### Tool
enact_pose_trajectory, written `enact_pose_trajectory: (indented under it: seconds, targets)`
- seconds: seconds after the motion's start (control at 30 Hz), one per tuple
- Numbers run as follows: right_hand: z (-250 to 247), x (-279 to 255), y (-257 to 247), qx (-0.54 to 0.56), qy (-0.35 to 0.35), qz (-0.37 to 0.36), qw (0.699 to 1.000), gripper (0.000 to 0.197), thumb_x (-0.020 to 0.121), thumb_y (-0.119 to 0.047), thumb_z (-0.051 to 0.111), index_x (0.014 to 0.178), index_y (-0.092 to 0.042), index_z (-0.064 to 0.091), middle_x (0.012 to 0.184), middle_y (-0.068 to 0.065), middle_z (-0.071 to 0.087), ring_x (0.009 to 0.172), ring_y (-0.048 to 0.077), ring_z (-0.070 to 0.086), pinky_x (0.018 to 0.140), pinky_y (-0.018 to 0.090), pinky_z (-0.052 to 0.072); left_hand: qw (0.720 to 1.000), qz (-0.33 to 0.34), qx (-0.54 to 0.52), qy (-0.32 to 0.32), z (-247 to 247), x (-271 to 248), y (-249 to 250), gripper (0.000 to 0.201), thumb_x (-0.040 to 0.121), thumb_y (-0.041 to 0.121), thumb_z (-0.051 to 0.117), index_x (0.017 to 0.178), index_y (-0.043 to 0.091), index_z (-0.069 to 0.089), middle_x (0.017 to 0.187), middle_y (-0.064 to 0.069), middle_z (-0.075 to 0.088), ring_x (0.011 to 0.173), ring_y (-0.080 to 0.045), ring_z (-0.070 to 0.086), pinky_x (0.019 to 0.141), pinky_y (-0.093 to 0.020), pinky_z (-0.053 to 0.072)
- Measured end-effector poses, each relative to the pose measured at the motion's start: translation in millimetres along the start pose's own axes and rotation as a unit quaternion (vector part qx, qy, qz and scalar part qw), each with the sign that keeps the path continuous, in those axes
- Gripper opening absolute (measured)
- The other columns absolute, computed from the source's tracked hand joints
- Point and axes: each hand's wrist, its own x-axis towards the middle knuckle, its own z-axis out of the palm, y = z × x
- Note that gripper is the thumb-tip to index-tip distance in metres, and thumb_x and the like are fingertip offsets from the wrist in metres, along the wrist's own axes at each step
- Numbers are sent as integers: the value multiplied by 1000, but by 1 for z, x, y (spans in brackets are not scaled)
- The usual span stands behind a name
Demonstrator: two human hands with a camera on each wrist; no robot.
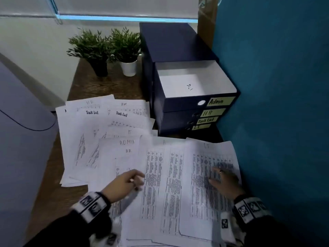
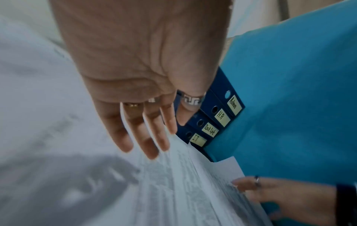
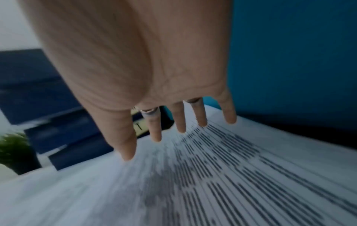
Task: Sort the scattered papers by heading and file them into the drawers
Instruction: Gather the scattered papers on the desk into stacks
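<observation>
At about nine o'clock on the bench (image 1: 53, 189) lies a loose fan of papers (image 1: 99, 132), headings "HR" and "Task List" left showing at their top edges, probably so each sheet can be read without lifting it. Behind them, toward eleven o'clock, stand two potted plants (image 1: 106, 49), out of the working area.

Nearer the middle, at six o'clock, the left hand (image 1: 122, 186) hovers over overlapping sheets, just below the one headed ADMIN sheet (image 1: 122, 154). In the left wrist view its fingers (image 2: 135, 134) are straight and slightly spread, with nothing between them; whether the tips touch the paper I cannot tell.

At one o'clock sits the dark blue drawer unit (image 1: 176, 43). Its top drawer, the Admin drawer (image 1: 195, 84), is pulled out with a sheet lying inside, which suggests Admin papers are the batch being filed; the HR, Task List and IT drawers below are pushed in.

At four o'clock the right hand (image 1: 226, 182) lies on the IT sheet (image 1: 211, 175), beside the teal partition (image 1: 277, 104). Its fingers (image 3: 181, 119) are extended and fanned, gripping nothing, apparently pinning the sheet so the pile does not slide while the left hand picks.
</observation>
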Motion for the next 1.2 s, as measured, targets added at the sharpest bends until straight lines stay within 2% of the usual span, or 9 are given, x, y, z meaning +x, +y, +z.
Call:
enact_pose_trajectory:
  seconds: [0.17, 0.3, 0.37, 0.5, 0.73, 0.87, 0.93, 1.07, 1.2]
  targets:
    - [31, -2, 8, -12, -26, 66, 997, 86, 82, -53, 57, 146, -39, 2, 156, -1, -20, 144, 32, -16, 114, 61, 7, 996, -65, -26, 59, 69, 40, 32, 42, 91, 3, 49, 131, 9, 39, 120, -7, 49, 99, -17, 51, 71, -17, 47]
    - [35, -21, 10, 102, 91, 105, 985, 107, 67, -51, 74, 148, -28, 9, 158, 6, -9, 145, 30, -8, 116, 53, 3, 992, -61, -64, 88, 101, 43, 44, 57, 87, 2, 55, 138, 12, 30, 115, -3, 49, 93, -14, 52, 71, -14, 45]
    - [41, -23, 16, 200, 145, 129, 960, 115, 55, -47, 83, 147, -24, 18, 157, 10, 5, 144, 33, 6, 115, 56, 11, 992, -64, -83, 69, 108, 45, 43, 60, 86, 4, 58, 139, 14, 32, 125, -1, 50, 108, -17, 50, 88, -25, 44]
    - [46, -17, 28, 201, 205, 157, 945, 123, 40, -53, 87, 143, -28, 23, 149, 12, 28, 134, 36, 29, 107, 59, 29, 980, -39, -179, 78, 94, 42, 30, 29, 83, 0, 62, 103, 21, 64, 113, -7, 68, 108, -25, 61, 97, -39, 46]
    - [38, -8, 30, 440, 214, 155, 858, 75, 74, -2, 73, 137, -11, 34, 121, 12, 56, 110, 34, 56, 97, 47, 45, 968, -32, -210, 134, 56, 22, 5, 25, 86, 4, 59, 98, 25, 64, 104, 4, 70, 102, -10, 62, 100, -35, 42]
    - [25, -17, 41, 421, 151, 91, 890, 35, 79, -3, 68, 111, 3, 57, 115, 22, 61, 110, 37, 56, 94, 42, 45, 959, -78, -220, 164, 51, 18, -5, 55, 89, 8, 56, 139, 16, 37, 143, -1, 41, 136, -23, 33, 113, -43, 24]
    - [21, -24, 46, 434, 113, 71, 891, 26, 76, 0, 70, 100, 5, 61, 106, 23, 65, 104, 37, 59, 85, 34, 48, 953, -74, -250, 157, 50, 16, -2, 56, 89, 5, 55, 140, 16, 35, 143, -2, 40, 135, -21, 34, 114, -45, 20]
    - [8, -35, 46, 465, 56, 56, 882, 22, 74, 11, 66, 92, -1, 63, 89, 12, 70, 83, 26, 67, 71, 28, 55, 948, -59, -305, 68, 50, 10, 19, 29, 88, 1, 54, 101, 26, 60, 100, 15, 68, 93, 1, 58, 110, -38, 31]
    - [12, -29, 39, 434, 79, 48, 896, 21, 84, 12, 54, 89, -8, 60, 82, 6, 67, 66, 15, 67, 51, 13, 52, 973, -32, -215, -74, 66, 19, 23, 28, 96, 13, 43, 112, 26, 62, 113, 12, 68, 105, 1, 60, 94, -24, 45]
